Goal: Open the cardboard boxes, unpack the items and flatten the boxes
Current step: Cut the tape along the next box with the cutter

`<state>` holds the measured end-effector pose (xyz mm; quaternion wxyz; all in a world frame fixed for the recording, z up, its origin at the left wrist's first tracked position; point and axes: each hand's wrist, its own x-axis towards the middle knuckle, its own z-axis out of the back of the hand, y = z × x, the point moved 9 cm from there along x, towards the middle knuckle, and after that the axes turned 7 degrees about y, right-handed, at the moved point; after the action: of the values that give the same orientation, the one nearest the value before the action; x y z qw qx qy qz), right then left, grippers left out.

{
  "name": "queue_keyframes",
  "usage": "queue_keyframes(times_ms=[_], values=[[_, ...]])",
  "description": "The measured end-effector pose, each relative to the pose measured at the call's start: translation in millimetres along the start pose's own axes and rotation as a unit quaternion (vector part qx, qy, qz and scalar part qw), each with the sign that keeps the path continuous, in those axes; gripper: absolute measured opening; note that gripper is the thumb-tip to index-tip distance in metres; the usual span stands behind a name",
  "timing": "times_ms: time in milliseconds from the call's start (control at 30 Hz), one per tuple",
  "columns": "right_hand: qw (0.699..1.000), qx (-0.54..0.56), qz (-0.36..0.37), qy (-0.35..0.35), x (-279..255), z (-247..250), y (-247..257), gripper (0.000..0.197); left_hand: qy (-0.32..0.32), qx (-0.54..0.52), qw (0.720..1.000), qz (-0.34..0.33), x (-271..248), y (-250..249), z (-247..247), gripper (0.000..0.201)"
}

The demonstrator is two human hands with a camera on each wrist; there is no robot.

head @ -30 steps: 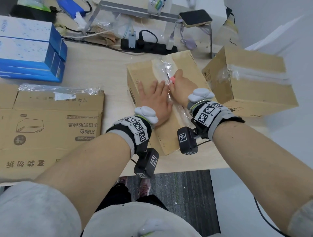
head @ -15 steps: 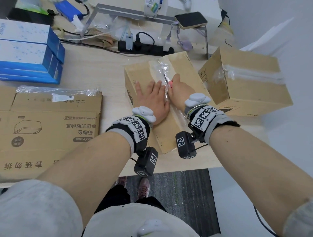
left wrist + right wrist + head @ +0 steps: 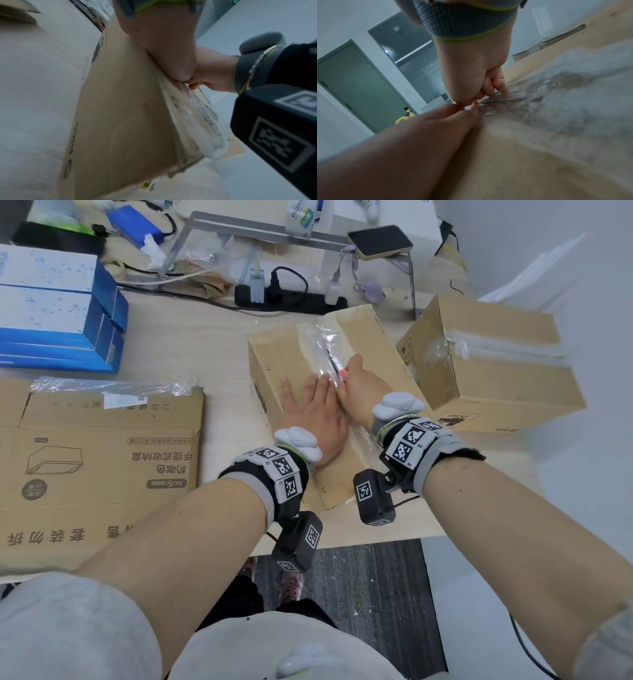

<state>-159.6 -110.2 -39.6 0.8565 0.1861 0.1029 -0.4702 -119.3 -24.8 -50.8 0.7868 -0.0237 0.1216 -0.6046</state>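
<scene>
Landmark: the taped cardboard box (image 3: 294, 361) lying at the near edge of the table (image 3: 191, 337), directly ahead of the person. Nearest on it, the left hand (image 3: 315, 416) lies palm down on the box's top left flap, fingers straight and slightly spread, pressing flat against the cardboard. Touching it on the right, the right hand (image 3: 363, 392) is curled into a fist over the centre seam, fingers and thumb wrapped around a small pink tool (image 3: 343, 376); only its pink end shows past the knuckles, and the working end is hidden. The fist sits on the strip of clear tape (image 3: 322, 344) that runs the length of the seam; the tape looks wrinkled and glossy, and beyond the fist a dark line shows along the seam. The flaps lie closed. Left of this box, a flattened box (image 3: 102, 460) with printed lettering lies flat on the table, a wrinkled clear strip along its far edge. Right of the landmark box and just beside it stands a second sealed box (image 3: 496, 371), also taped across the top. Behind the landmark box lies a black power strip (image 3: 291, 299) with plugs in it. Far left of it is a stack of blue and white cartons (image 3: 58, 309).
</scene>
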Motion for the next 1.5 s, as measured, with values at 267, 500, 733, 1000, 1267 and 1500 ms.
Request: queue_keyframes(times_ms=[267, 500, 733, 1000, 1267, 1500], values=[[1.000, -0.007, -0.001, 0.002, -7.1, -0.9, -2.7, 0.026, -0.003, -0.004, 1.000, 0.004, -1.8, 0.6, 2.7, 0.060], [1.000, 0.002, -0.003, -0.005, -10.2, -2.0, -3.2, 0.027, 0.007, 0.004, 1.000, 0.001, -5.4, -2.9, 1.0, 0.061], [1.000, 0.002, 0.001, 0.008, -14.2, -0.8, -6.4, 0.027, 0.005, 0.003, 1.000, -0.011, -6.5, -4.6, 0.8, 0.066], [1.000, -0.002, 0.006, -0.018, -21.6, -1.9, -8.3, 0.028, 0.013, 0.007, 1.000, -0.003, -9.1, -8.9, -4.1, 0.067], [0.999, 0.028, 0.026, -0.038, -28.3, -1.5, -9.3, 0.028, -0.023, -0.021, 1.000, 0.000, -19.3, -12.9, -5.6, 0.078], [0.997, 0.047, 0.045, -0.041, -32.1, 2.6, -6.7, 0.025, -0.026, -0.025, 0.999, -0.004, -19.9, -13.1, -5.6, 0.084]])
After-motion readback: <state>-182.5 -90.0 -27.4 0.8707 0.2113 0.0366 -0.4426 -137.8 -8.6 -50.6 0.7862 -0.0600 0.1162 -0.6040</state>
